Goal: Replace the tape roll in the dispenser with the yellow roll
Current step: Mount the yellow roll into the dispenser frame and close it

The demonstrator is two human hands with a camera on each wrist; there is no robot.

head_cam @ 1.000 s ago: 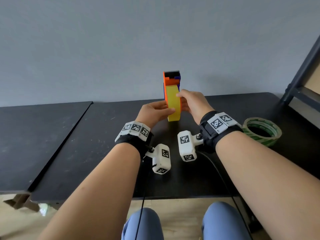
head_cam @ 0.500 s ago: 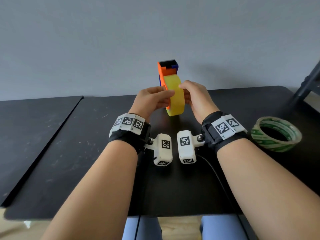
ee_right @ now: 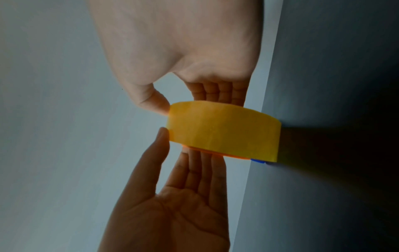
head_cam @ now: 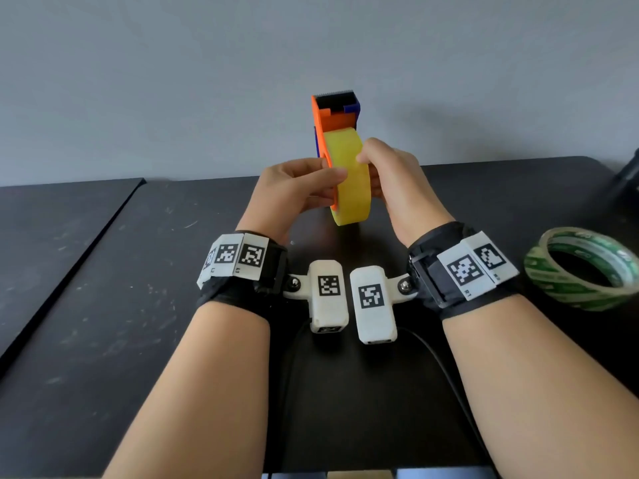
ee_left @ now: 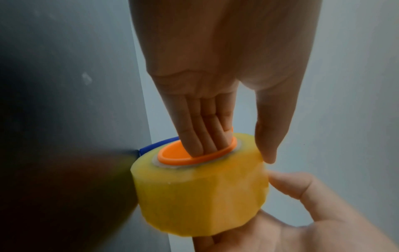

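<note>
I hold the orange and blue tape dispenser (head_cam: 333, 115) upright over the black table (head_cam: 138, 305), cutter end up. The yellow roll (head_cam: 351, 188) sits on its hub, tread facing me. My left hand (head_cam: 311, 188) grips from the left. Its fingers (ee_left: 200, 129) reach into the orange hub ring (ee_left: 172, 158) and its thumb lies over the tread. My right hand (head_cam: 390, 178) pinches the yellow roll (ee_right: 224, 129), thumb (ee_right: 155, 102) on the upper tread and fingers flat on the right face. Whether the roll touches the table is unclear.
A green-printed tape roll (head_cam: 584, 271) lies flat on the table to the right of my right wrist. A dark object (head_cam: 627, 181) stands at the far right edge. A second black tabletop (head_cam: 52, 236) adjoins on the left. A black cable (head_cam: 432, 350) runs toward me.
The dispenser with the yellow roll has tilted, its top leaning left. Both hands have kept their hold, and my right thumb now sits higher on the tread.
</note>
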